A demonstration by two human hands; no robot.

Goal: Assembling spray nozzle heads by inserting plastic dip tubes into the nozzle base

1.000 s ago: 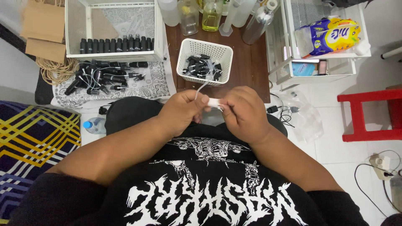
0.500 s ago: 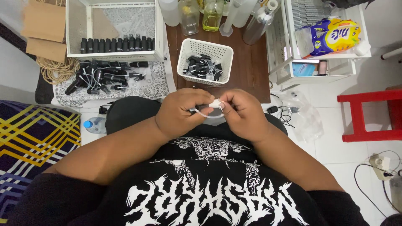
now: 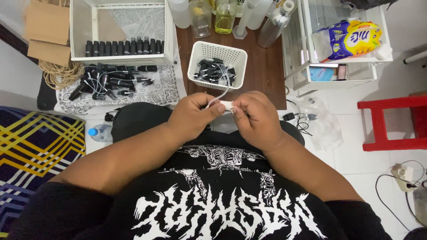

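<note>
My left hand (image 3: pixel 192 116) and my right hand (image 3: pixel 255 116) meet in front of my chest, both pinching a small white part (image 3: pixel 226 105) with a thin white tube curving up from it. Just beyond the hands stands a white slotted basket (image 3: pixel 198 60) with several small black spray tops and thin tubes inside, on a dark wooden table (image 3: pixel 262 66). To the left, a heap of black small bottles and tubes (image 3: pixel 106 82) lies on a patterned cloth. A row of upright black bottles (image 3: pixel 124 46) stands in a white crate (image 3: pixel 80 26).
Clear bottles (image 3: pixel 224 15) with liquids stand at the table's far edge. A white shelf (image 3: pixel 338 66) with a yellow and blue packet sits at right, a red stool (image 3: pixel 391 124) beside it. Cardboard and coiled cord lie at far left; a water bottle (image 3: pixel 100 132) rests near my knee.
My hands stayed together at the chest, fingers shifting slightly on the white part; the thin tube now curves up between them.
</note>
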